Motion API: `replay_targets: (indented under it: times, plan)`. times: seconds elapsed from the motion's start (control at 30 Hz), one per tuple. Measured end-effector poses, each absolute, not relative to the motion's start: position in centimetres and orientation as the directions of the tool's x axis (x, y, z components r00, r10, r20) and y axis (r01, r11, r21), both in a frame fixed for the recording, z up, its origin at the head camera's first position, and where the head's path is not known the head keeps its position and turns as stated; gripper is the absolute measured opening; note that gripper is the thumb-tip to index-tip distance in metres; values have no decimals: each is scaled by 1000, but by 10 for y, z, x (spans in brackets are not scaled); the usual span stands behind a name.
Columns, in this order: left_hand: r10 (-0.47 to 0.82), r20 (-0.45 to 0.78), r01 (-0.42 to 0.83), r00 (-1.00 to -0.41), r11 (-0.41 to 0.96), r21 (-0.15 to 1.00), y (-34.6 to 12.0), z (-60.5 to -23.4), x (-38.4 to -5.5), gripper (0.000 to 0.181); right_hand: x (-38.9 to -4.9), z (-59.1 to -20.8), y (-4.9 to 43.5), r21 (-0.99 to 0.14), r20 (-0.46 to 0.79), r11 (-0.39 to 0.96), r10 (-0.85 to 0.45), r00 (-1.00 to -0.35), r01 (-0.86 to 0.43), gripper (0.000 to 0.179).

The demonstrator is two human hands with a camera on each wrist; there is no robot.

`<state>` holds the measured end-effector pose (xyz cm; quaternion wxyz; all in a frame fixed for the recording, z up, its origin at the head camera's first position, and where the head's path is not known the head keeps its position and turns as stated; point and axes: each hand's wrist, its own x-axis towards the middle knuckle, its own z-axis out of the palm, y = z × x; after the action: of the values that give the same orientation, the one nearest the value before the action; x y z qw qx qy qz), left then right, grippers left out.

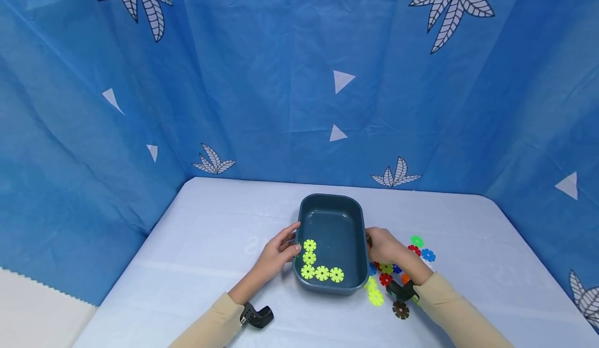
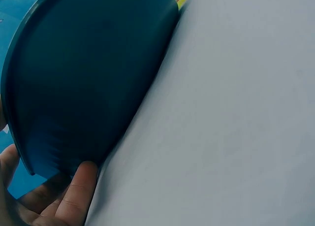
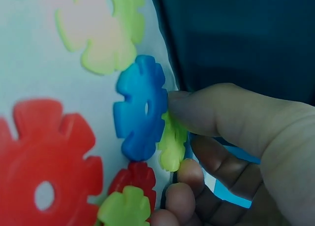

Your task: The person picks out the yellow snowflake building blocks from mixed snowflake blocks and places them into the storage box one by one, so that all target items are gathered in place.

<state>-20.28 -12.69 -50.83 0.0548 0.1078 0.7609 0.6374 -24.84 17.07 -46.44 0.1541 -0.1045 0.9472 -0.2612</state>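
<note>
A dark teal plastic box (image 1: 329, 223) stands on the white table. Inside it, several yellow-green notched discs (image 1: 322, 273) form an L along its left and near sides. My left hand (image 1: 277, 250) holds the box's left wall, thumb at the rim; fingers (image 2: 78, 196) touch the outer wall in the left wrist view. Just outside the right wall, my right hand (image 1: 386, 245) pinches a yellow-green disc (image 3: 172, 145), thumb at its upper edge and curled fingers at its lower edge. A blue disc (image 3: 141, 108) lies beside the thumb, partly covering that piece.
Loose discs lie right of the box, under and around the right forearm: a red disc (image 1: 386, 279), a brown disc (image 1: 401, 310), a green disc (image 1: 417, 241) and others. A blue patterned cloth (image 1: 290, 77) hangs behind the table. Black straps circle both wrists.
</note>
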Motion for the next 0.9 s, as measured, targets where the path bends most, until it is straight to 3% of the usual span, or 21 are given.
replay_targets:
  times: [0.53, 0.9]
  plan:
    - [229, 55, 96, -972, 172, 980, -127, -507, -202, 59, -244, -462, 170, -529, -237, 841, -277, -931, -115, 15]
    - [237, 62, 106, -970, 177, 979, -127, -508, -201, 60, -248, -460, 171, -488, -237, 862, -281, -930, -136, 29]
